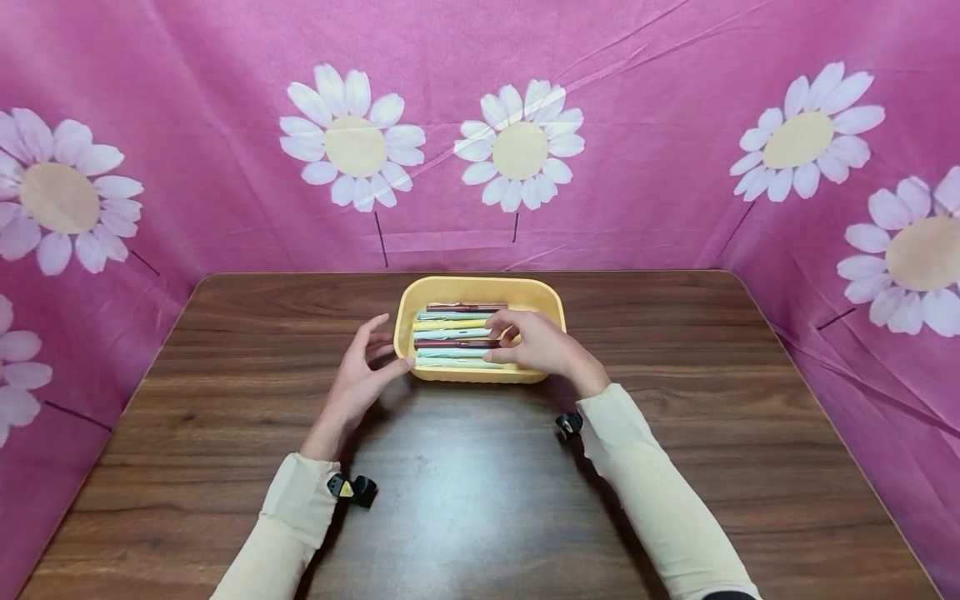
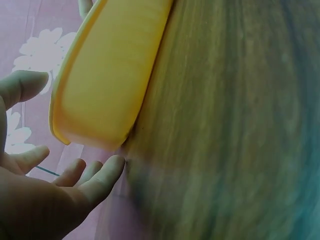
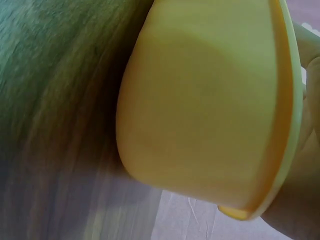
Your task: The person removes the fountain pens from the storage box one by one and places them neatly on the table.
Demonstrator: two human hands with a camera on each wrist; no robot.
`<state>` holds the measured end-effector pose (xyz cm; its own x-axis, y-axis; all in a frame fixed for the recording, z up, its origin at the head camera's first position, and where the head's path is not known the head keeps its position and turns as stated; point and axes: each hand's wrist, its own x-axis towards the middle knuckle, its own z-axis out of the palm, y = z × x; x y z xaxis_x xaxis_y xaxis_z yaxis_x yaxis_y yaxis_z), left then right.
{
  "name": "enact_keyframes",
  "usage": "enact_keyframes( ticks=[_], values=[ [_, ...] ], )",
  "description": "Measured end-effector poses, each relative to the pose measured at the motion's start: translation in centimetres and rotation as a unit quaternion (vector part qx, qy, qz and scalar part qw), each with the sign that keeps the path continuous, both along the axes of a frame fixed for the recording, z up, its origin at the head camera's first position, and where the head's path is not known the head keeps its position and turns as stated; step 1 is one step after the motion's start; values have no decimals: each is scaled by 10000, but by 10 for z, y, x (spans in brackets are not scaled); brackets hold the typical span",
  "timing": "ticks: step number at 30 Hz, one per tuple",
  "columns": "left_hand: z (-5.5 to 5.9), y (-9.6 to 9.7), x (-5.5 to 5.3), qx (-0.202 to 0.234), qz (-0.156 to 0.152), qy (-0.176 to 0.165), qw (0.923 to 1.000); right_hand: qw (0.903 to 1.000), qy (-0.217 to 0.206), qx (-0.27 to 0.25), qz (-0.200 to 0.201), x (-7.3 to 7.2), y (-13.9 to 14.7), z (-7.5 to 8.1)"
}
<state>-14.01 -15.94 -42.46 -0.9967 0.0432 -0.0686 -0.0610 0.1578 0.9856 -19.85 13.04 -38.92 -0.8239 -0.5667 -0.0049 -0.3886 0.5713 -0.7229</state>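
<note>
A yellow plastic basket (image 1: 480, 375) stands on the table, with several pens (image 1: 450, 333) lying side by side in it, in maroon, yellow, white and pale green or blue. My right hand (image 1: 536, 340) reaches over the basket's right part, its thumb and index finger bent and spread apart at the right ends of the pens. In the right wrist view the basket wall (image 3: 200, 110) hides most of that hand. My left hand (image 1: 360, 379) is at the basket's left end, fingers apart, with the thumb tip at the near left corner of the rim.
The basket sits toward the far edge of the brown wooden table (image 1: 450, 483). A pink cloth (image 1: 465, 242) with daisies hangs behind the table and at both sides. Small black cameras (image 1: 352, 490) are strapped at both wrists.
</note>
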Motion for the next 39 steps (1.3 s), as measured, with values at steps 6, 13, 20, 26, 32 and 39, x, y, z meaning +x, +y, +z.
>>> enact_keyframes(
  ticks=[6,13,20,26,32,39],
  values=[
    [-2,2,-1,329,71,-60,9994,10000,-74,-33,54,-3,-7,-3],
    [-3,4,-4,707,14,-139,9974,9997,-189,-72,119,-6,-14,-12],
    [-4,6,-8,918,18,-82,9957,9996,-177,164,156,-8,-15,-14],
    [-6,7,-9,990,-47,-24,9951,9979,201,486,372,-10,-18,-17],
    [-7,4,-9,966,-69,-142,9952,9966,314,575,498,-11,-23,-18],
    [-9,4,-10,1028,-7,-167,9946,9938,192,685,851,-12,-29,-14]
  ],
)
